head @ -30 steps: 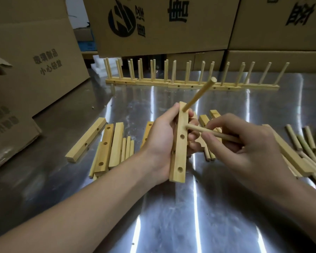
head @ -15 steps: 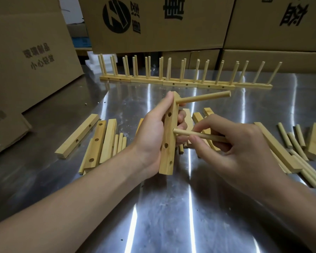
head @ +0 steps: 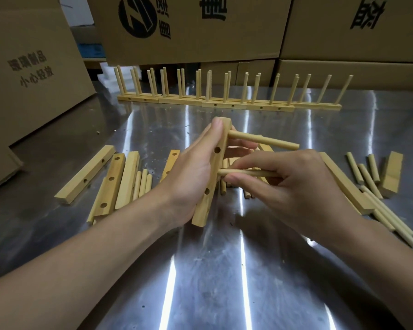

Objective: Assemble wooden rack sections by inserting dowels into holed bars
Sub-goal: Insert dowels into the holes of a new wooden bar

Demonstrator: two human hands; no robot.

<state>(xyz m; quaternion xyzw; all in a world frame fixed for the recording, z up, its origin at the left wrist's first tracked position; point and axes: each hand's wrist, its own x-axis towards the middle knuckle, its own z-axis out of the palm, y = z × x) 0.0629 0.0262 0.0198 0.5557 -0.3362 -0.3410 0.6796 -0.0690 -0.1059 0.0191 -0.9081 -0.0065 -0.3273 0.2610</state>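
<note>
Left hand (head: 191, 177) tight around tilted holed bar (head: 204, 206), right hand (head: 296, 186) in pinch on 1 dowel (head: 248, 172)

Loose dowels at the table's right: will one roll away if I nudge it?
Probably: the loose dowels are round and the steel table looks smooth. Pushed endwise, one would likely slide. Thin wood, so likely stiff and light.
</note>
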